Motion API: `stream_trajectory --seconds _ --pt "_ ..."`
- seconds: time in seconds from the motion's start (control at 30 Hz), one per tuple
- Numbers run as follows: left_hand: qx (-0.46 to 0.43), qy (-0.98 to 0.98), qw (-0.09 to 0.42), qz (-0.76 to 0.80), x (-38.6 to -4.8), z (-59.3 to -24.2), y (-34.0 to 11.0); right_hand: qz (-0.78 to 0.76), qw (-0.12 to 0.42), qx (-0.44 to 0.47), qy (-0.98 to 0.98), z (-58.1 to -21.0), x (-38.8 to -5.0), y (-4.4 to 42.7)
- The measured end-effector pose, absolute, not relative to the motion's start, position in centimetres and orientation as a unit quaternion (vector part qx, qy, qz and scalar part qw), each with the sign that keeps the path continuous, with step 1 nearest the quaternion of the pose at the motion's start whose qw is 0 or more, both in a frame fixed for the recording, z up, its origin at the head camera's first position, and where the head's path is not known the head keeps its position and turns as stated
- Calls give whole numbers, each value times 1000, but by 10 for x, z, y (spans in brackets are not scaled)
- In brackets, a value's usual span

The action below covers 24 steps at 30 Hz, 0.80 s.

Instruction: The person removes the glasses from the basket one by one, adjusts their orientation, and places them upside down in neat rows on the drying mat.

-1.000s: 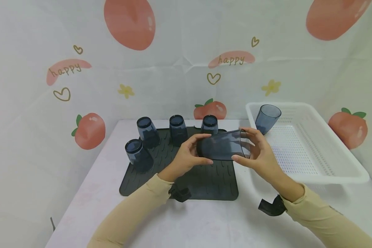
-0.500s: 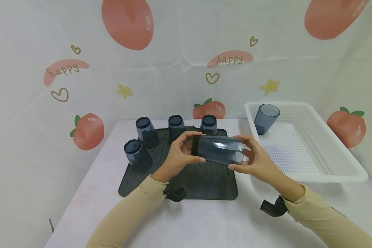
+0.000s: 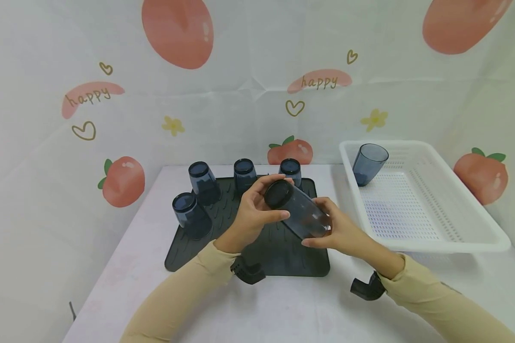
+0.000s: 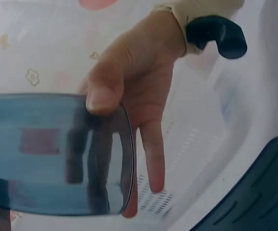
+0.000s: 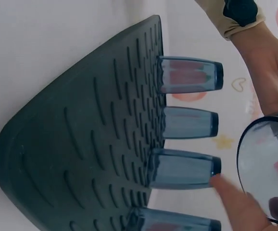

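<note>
Between my two hands, above the dark drying mat, a blue-tinted drinking glass is held tilted. My left hand grips it near its thick base, which faces up and left. At the rim end, lower right, my right hand pinches it between thumb and fingers. The left wrist view shows the right thumb on the rim of the glass. Upside down on the mat stand several matching glasses, among them a front-left glass and a back-right glass, partly hidden by the left hand.
To the right stands a white perforated plastic basket, with one more blue glass leaning in its back-left corner. All of it rests on a white table. A printed cloth hangs behind.
The held glass has turned from roughly level to slanting, its base end now higher and its rim end lower. My right hand has moved left and down with the rim.
</note>
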<state>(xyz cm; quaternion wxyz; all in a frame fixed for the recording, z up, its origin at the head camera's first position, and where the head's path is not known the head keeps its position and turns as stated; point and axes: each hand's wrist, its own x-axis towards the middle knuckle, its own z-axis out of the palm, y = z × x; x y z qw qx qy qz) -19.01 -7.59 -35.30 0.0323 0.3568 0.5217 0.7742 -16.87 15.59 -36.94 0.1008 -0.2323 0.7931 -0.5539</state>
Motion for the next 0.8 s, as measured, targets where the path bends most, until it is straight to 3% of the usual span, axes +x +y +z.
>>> stream_trajectory --seconds 0.37,0.8 --pt "338 541 13 770 -193 -352 -80 -512 122 -265 808 -359 -158 166" --pt "318 552 -2 771 -195 -352 -101 -475 113 -216 846 -355 -144 190"
